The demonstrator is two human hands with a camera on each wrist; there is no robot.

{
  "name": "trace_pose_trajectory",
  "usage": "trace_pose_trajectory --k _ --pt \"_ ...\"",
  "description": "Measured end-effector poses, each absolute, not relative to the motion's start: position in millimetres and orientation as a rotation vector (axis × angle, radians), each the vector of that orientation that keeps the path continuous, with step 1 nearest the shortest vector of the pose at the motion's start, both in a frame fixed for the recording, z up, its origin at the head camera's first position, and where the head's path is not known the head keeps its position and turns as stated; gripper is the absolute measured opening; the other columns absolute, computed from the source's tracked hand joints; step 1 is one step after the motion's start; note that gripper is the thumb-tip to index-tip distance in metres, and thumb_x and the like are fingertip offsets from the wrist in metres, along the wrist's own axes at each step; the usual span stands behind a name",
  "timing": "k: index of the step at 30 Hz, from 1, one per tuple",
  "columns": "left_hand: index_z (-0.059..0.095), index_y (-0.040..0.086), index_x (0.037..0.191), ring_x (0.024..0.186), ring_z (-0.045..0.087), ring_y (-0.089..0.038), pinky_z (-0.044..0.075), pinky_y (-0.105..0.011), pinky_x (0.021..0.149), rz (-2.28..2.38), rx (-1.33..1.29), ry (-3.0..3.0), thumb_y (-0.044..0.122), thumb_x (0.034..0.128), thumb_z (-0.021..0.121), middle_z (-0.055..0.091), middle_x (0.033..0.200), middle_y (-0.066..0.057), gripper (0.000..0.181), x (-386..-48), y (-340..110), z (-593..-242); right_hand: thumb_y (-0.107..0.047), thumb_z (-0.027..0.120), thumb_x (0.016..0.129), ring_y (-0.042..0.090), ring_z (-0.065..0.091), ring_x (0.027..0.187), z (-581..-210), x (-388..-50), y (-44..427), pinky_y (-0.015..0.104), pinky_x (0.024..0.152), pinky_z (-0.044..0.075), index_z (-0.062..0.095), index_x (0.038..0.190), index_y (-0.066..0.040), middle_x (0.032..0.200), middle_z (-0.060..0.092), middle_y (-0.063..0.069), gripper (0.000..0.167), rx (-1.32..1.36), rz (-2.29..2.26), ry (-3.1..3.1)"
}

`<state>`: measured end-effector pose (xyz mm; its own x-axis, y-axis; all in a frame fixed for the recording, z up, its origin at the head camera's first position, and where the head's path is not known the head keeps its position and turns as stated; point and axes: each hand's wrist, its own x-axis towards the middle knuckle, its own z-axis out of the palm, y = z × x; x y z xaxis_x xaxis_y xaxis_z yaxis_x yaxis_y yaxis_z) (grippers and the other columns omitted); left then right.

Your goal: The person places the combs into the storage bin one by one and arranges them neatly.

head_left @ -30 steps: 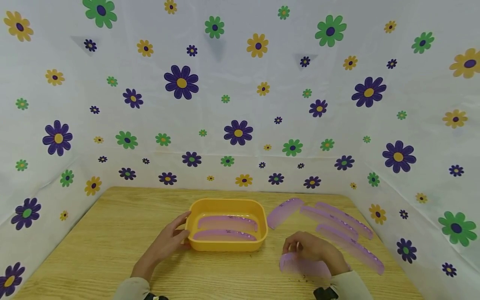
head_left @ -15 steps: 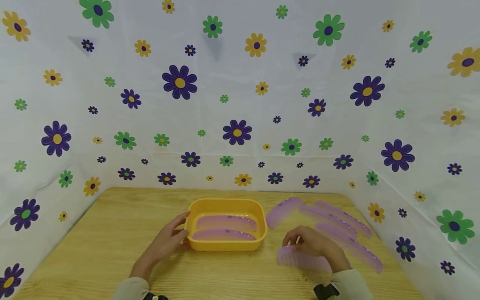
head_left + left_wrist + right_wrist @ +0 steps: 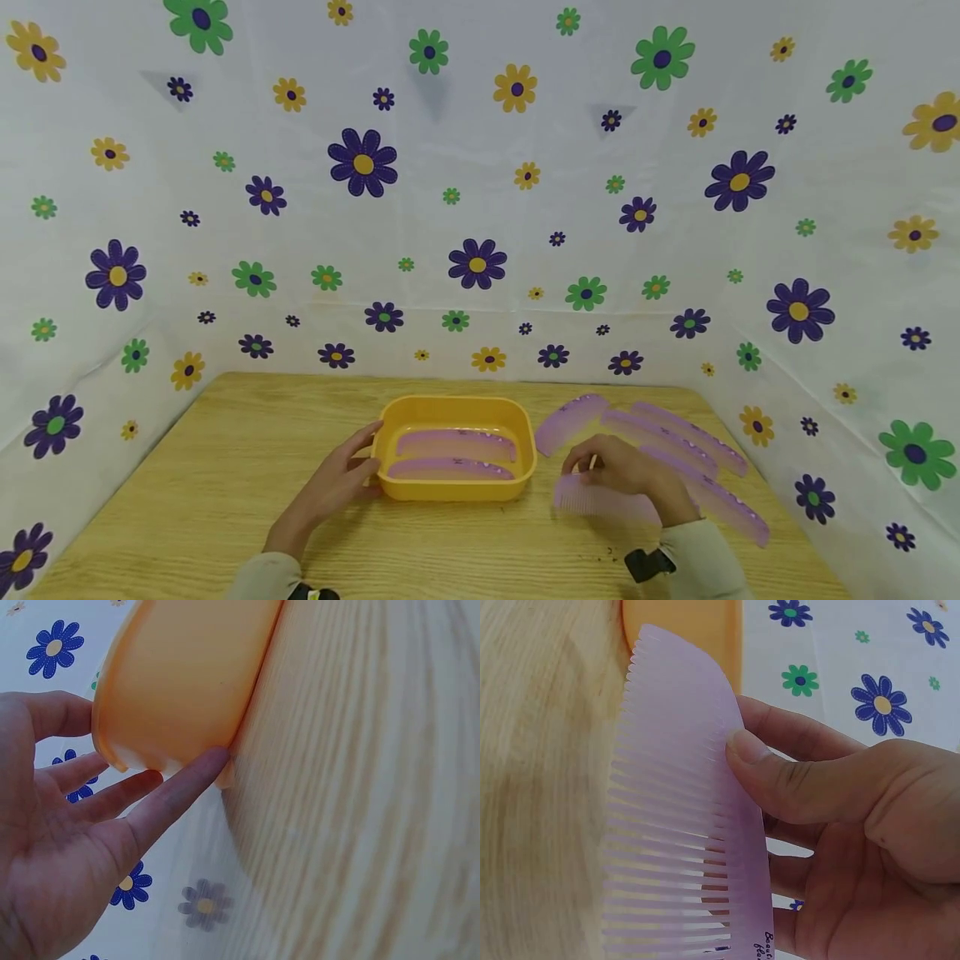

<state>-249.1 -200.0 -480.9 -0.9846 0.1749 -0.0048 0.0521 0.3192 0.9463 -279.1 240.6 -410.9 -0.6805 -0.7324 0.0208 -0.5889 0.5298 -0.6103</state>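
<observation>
Two purple combs [image 3: 455, 443] lie side by side inside the yellow tray [image 3: 453, 492]. At the tray's left end, my left hand [image 3: 333, 483] touches the wall with spread fingers; the left wrist view shows these fingertips against the tray's orange-looking side [image 3: 187, 675]. My right hand [image 3: 622, 471], to the right of the tray, pinches another purple comb [image 3: 603, 502] by its spine between thumb and fingers. Its teeth face away from the palm in the right wrist view, where the comb [image 3: 682, 765] hides part of the fingers.
Several more purple combs [image 3: 573, 422] lie on the wooden table [image 3: 225, 467] to the right of the tray, one [image 3: 723, 508] partly behind my right hand. A white flower-patterned sheet [image 3: 420, 225] rises around the back and sides. Small dark specks dot the table near my right sleeve.
My right hand has moved slightly up and away from me with its comb, which has risen from near the dark specks. The left hand and the tray have stayed in place.
</observation>
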Motion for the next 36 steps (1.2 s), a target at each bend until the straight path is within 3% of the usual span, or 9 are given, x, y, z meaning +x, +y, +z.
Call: trace_pose_trajectory --k 13,24,36 --pt "0.030 0.015 0.163 0.134 0.057 -0.046 0.065 -0.042 0.088 1.768 0.223 2.455 0.012 0.1047 0.053 0.036 0.162 -0.024 0.062 -250 -200 -481 0.003 0.064 0.095 0.005 0.054 0.079 -385 -287 230 0.019 0.068 0.048 0.077 0.105 -0.011 0.090 0.070 0.002 0.022 -1.112 -0.665 2.677" --pt "0.028 0.013 0.163 0.136 0.055 -0.047 0.065 -0.043 0.088 1.768 0.244 2.443 0.011 0.1052 0.052 0.034 0.163 -0.026 0.063 -249 -201 -480 0.006 0.064 0.095 0.012 0.061 0.085 -369 -297 213 0.024 0.077 0.058 0.076 0.107 -0.006 0.101 0.075 0.009 0.021 -1.167 -0.658 2.677" --pt "0.029 0.013 0.163 0.136 0.055 -0.047 0.065 -0.043 0.089 1.758 0.246 2.456 0.011 0.1054 0.051 0.034 0.163 -0.025 0.062 -251 -201 -483 -0.002 0.063 0.099 0.011 0.055 0.081 -355 -305 184 0.022 0.072 0.050 0.076 0.109 -0.010 0.091 0.067 0.003 0.018 -1.054 -0.581 2.687"
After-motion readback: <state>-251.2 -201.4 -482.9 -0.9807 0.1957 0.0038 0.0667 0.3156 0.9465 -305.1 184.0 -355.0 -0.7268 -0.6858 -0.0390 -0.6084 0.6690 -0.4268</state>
